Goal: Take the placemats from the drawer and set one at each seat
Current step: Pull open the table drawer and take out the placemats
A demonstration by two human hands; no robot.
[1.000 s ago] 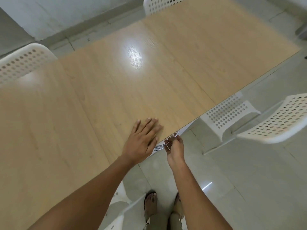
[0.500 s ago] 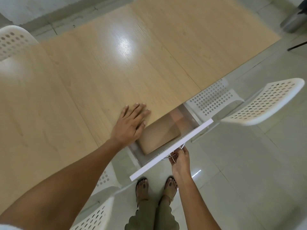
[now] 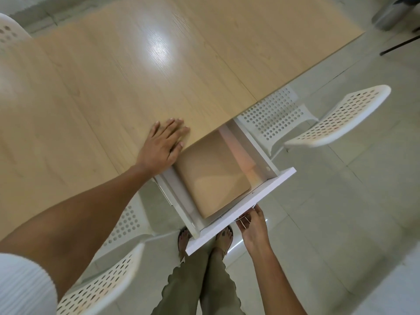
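A white drawer (image 3: 241, 209) stands pulled out from under the light wooden table (image 3: 136, 76). Inside it lies a stack of tan placemats (image 3: 211, 176), filling most of the drawer. My left hand (image 3: 162, 145) rests flat on the table edge just left of the drawer, fingers spread, holding nothing. My right hand (image 3: 252, 223) sits under the drawer front, its fingers curled around the thin metal handle there. The handle itself is mostly hidden by the drawer front.
White perforated chairs stand around the table: one tucked in at the right (image 3: 318, 119), one at the near left (image 3: 109, 269), one at the far left (image 3: 9, 30). My feet are below the drawer on the tiled floor (image 3: 341, 223).
The drawer went from shut to pulled far out by my right hand, exposing the placemats. My left hand stayed flat on the table.
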